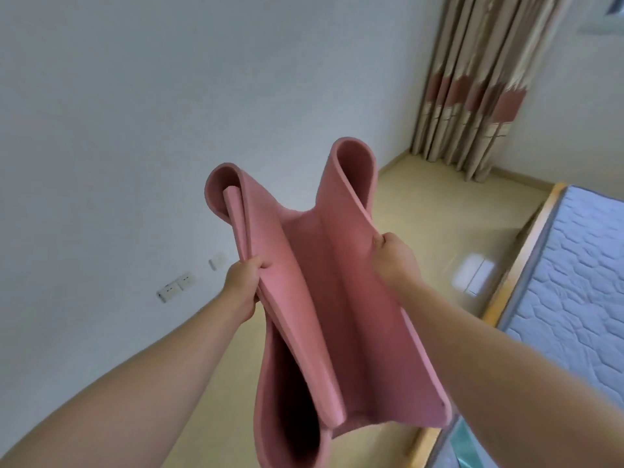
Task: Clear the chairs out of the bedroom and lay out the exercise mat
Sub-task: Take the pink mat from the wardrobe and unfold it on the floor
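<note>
A thick pink exercise mat [324, 298] hangs in the air in front of me, partly unfolded, with curled folds at its far left and far right ends. My left hand [241, 282] grips the mat's left edge. My right hand [395, 255] pinches its right edge. The mat sags between the two hands and loops down toward the yellow floor [432, 211]. No chair is in view.
A white wall [135, 130] with sockets [177, 287] runs along the left. A bed with a quilted mattress [580, 282] and wooden frame stands at the right. Striped curtains [479, 82] hang in the far corner. Open floor lies between wall and bed.
</note>
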`<state>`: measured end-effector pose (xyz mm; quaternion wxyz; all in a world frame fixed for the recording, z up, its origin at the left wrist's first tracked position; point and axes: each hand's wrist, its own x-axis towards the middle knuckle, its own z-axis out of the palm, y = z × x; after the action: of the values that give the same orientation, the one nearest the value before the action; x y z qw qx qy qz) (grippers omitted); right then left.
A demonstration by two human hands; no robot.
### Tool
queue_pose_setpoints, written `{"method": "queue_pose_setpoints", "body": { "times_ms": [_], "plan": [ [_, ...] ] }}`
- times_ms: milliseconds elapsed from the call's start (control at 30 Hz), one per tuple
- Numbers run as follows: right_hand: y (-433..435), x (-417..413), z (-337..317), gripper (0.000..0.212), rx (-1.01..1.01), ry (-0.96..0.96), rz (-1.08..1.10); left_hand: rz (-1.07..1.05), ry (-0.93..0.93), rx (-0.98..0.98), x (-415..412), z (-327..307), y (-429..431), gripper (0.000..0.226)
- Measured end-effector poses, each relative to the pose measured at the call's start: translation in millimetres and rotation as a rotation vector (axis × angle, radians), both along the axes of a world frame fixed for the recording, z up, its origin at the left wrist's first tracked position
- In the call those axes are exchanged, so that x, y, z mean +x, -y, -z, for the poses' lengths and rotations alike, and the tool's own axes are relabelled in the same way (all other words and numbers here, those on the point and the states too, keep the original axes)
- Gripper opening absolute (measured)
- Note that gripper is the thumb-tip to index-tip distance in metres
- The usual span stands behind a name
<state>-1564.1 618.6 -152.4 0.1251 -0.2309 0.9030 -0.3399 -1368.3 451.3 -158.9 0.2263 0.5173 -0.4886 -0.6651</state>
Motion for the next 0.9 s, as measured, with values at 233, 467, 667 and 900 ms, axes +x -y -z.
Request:
{"method": "queue_pose_setpoints", "body": {
  "times_ms": [233, 467, 667, 900],
  "plan": [
    [38.9, -72.5, 0.7, 0.043, -0.037, 0.008, 0.321, 0.138, -0.011, -0.042, -93.0, 1.8, 110.7, 0.025],
    [54.4, -142.3, 29.8, 0.041, -0.134, 0.075, 0.530, 0.359, 0.028, -0.161, -225.8, 16.4, 148.5, 0.033],
    [72.2, -238.6, 66.4, 0.042, -0.165, 0.159, 0.638, 0.500, 0.054, -0.260, -348.0, 40.9, 170.1, 0.030],
    [114.0, -377.0, 98.5, 0.043, -0.200, 0.327, 0.737, 0.525, 0.206, -0.327, -493.1, 57.9, 213.0, 0.037]
  ]
}}
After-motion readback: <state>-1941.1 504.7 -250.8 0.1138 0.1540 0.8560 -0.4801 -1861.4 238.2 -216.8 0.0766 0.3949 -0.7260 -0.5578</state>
